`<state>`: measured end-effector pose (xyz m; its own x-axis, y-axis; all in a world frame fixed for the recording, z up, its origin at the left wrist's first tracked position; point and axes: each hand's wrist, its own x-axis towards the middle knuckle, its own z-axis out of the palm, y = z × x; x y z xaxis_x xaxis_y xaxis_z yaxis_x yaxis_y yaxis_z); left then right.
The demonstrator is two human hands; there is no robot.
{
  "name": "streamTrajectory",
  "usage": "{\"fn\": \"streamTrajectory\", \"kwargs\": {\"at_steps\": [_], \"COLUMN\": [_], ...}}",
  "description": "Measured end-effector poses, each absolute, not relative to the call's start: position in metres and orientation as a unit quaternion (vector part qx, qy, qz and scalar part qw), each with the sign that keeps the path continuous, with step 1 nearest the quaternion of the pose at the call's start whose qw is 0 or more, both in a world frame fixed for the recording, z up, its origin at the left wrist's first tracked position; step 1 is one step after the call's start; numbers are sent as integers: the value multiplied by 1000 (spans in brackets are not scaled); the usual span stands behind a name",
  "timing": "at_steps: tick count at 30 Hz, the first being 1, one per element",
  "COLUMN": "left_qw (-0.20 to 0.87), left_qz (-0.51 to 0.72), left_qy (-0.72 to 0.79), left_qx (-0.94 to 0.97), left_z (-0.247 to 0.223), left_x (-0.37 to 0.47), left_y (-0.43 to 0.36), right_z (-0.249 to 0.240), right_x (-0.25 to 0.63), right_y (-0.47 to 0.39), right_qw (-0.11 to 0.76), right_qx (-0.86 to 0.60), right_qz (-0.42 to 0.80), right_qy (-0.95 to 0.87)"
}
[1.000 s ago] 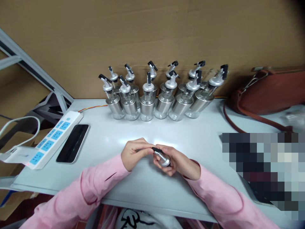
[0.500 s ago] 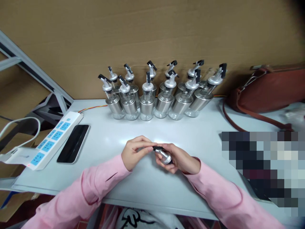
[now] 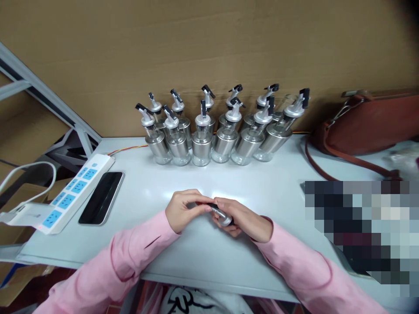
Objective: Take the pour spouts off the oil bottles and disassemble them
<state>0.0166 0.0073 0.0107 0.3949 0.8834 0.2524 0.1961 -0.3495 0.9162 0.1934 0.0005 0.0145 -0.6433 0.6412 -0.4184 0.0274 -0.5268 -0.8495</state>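
A silver pourer top (image 3: 224,218) with a black lever is held low over the front middle of the table. My right hand (image 3: 240,216) is closed around it from the right. From the left, my left hand (image 3: 185,210) pinches at the black lever end with thumb and fingertips. Behind the hands, two rows of glass bottles with steel sleeves (image 3: 202,144) stand at the back, most topped with silver and black pourers; one at the back right seems to have none.
A white power strip (image 3: 77,192) and a black phone (image 3: 101,198) lie on the left of the grey table (image 3: 157,257). A brown bag (image 3: 376,124) rests at the back right, its strap on the table. A pixelated area covers the right side. Cardboard stands behind.
The pourer top has tilted slightly, and my right hand has turned a little over it. My left hand remains at the lever end, nearly unmoved.
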Motion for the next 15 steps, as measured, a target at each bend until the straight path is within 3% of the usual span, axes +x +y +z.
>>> {"fn": "streamTrajectory", "kwargs": {"at_steps": [15], "left_qw": [485], "left_qz": [407], "left_qy": [323], "left_qx": [703], "left_z": [15], "left_x": [14], "left_y": [13], "right_z": [17], "right_x": [195], "right_y": [-4], "right_qw": [177], "right_qx": [-378], "right_qz": [770], "right_qy": [-483]}}
